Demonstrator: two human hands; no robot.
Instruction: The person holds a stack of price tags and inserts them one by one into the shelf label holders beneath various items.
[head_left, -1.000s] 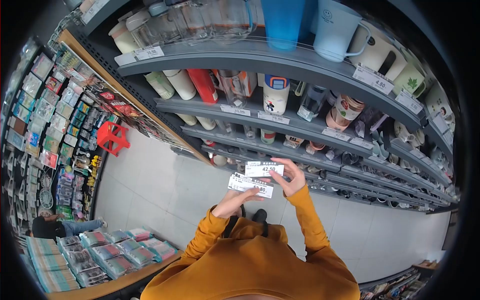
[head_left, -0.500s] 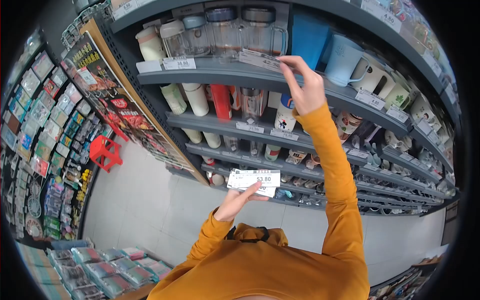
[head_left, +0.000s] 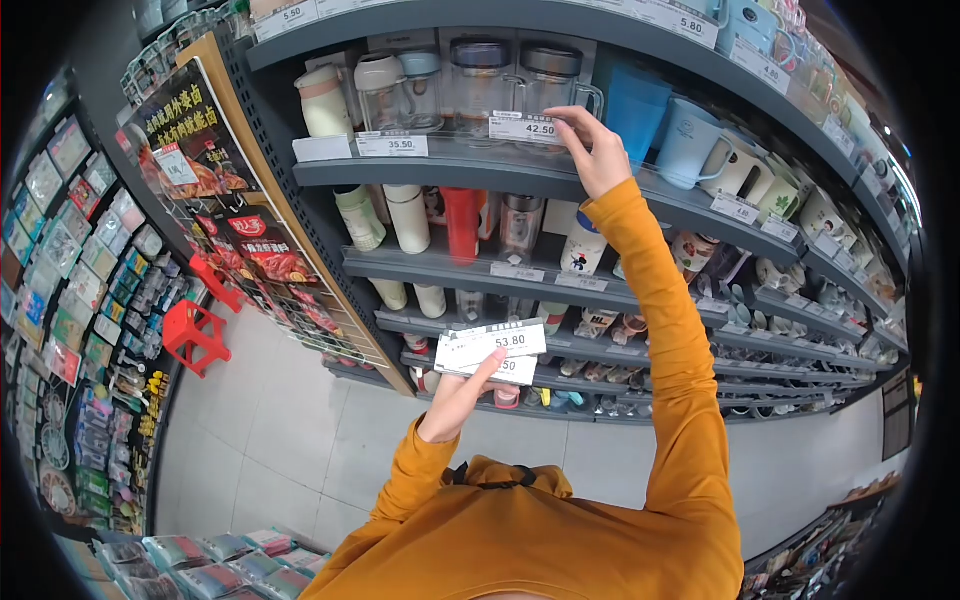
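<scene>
My right hand (head_left: 598,157) pinches the right end of a white price tag (head_left: 524,128) reading 42.50, which is held against the front edge of the upper shelf (head_left: 450,167). Behind that tag stand clear glass mugs with dark lids (head_left: 549,75). Lower down, in front of my body, my left hand (head_left: 462,402) is closed on a small stack of price tags (head_left: 490,345). The thumb presses on the top one, marked 53.80, while another peeks out beneath it.
Another price tag (head_left: 392,145) sits left on the same shelf edge. A light blue mug (head_left: 690,143) and blue tumbler (head_left: 632,115) stand to the right. Shelves of cups continue below. A food poster board (head_left: 240,215) and red stool (head_left: 195,335) are at left.
The tag in my right hand has gone from tilted to nearly level against the shelf edge. My left hand has shifted slightly left with its tags, now more fanned. The view has shifted.
</scene>
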